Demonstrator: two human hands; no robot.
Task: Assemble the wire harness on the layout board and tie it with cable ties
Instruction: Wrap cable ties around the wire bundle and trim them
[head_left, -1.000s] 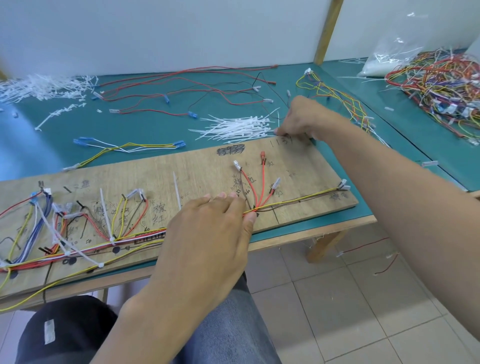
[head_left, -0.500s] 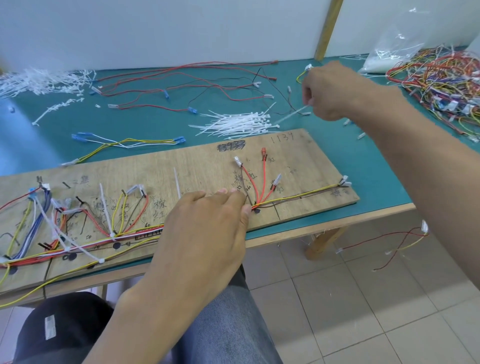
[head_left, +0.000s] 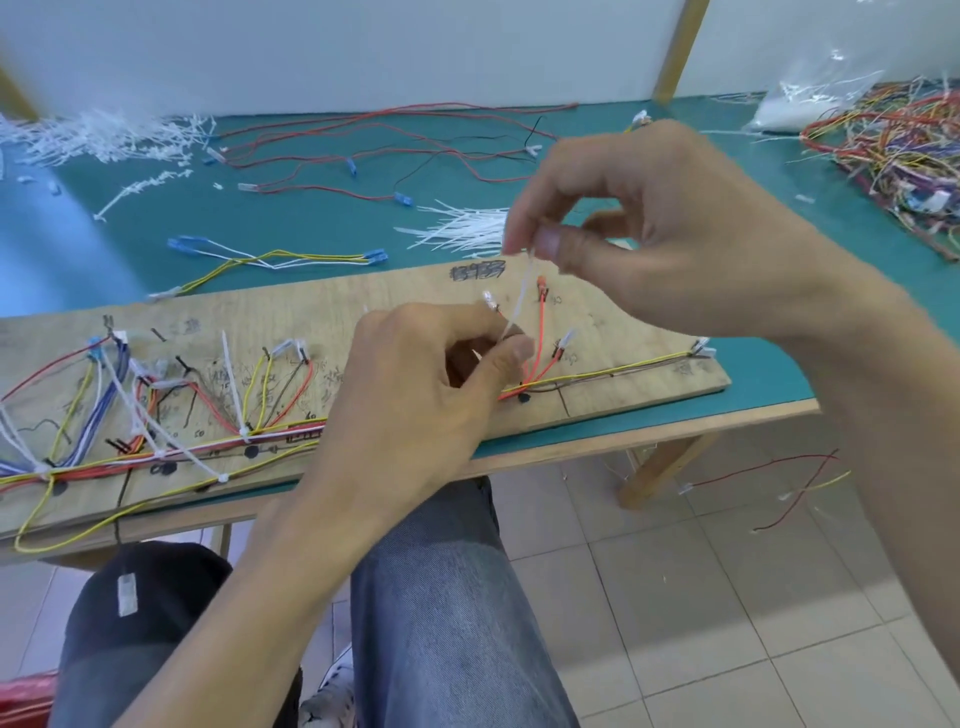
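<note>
A wooden layout board (head_left: 623, 322) lies on the green table, carrying a wire harness (head_left: 156, 452) of yellow, red, blue and white wires, tied in places with white cable ties. A fan of red wires (head_left: 540, 338) branches off near the board's right part. My right hand (head_left: 649, 218) hovers above the board and pinches the top end of a white cable tie (head_left: 522, 299). My left hand (head_left: 431, 384) rests on the board over the harness trunk, its thumb and fingers curled round the tie's lower end at the branch point.
A loose pile of white cable ties (head_left: 462, 228) lies behind the board. Red and black wires (head_left: 389, 150) sprawl across the table. A tangled heap of coloured wires (head_left: 893, 145) fills the far right. Cut tie ends (head_left: 104, 135) litter the far left. Loose wires (head_left: 779, 478) lie on the floor.
My right hand came back from the tie pile with a white cable tie and now holds it over the red wire branch. My left hand curled its fingers round the tie's lower end.
</note>
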